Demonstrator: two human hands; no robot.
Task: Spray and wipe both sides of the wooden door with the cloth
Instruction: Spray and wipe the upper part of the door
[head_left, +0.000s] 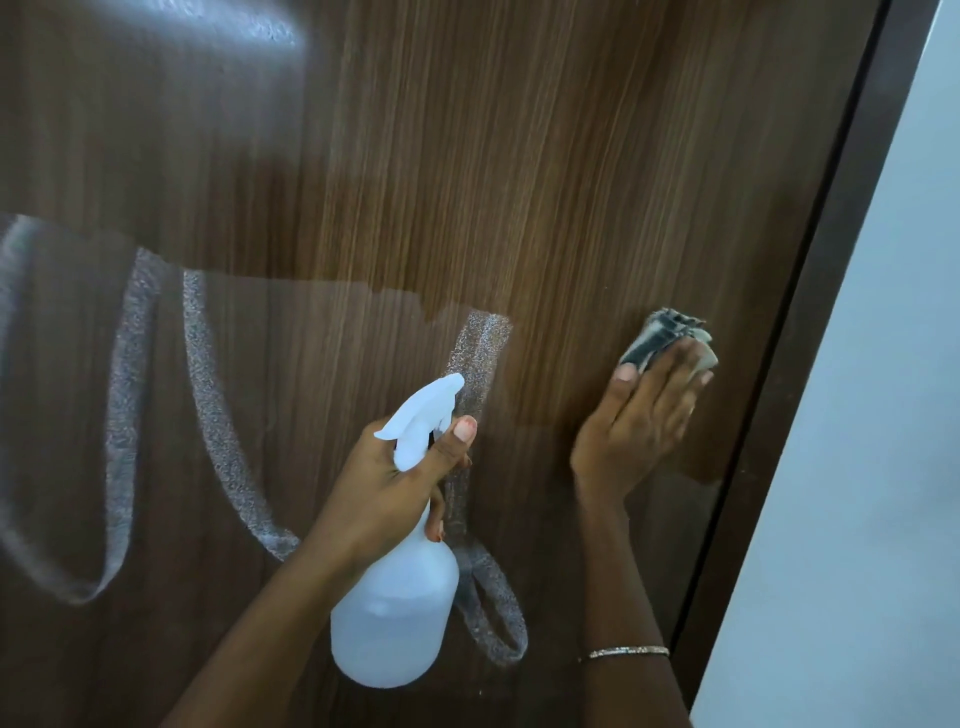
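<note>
Right hand: flat, pressing grey folded cloth on brown wooden door near its right edge.
Left hand: grips white plastic spray bottle.
Progress: whitish streaks at left look unwiped; other side unseen.

At lower centre, the left hand grips a white spray bottle; at right, the right hand presses a folded cloth flat against the wooden door.
</note>
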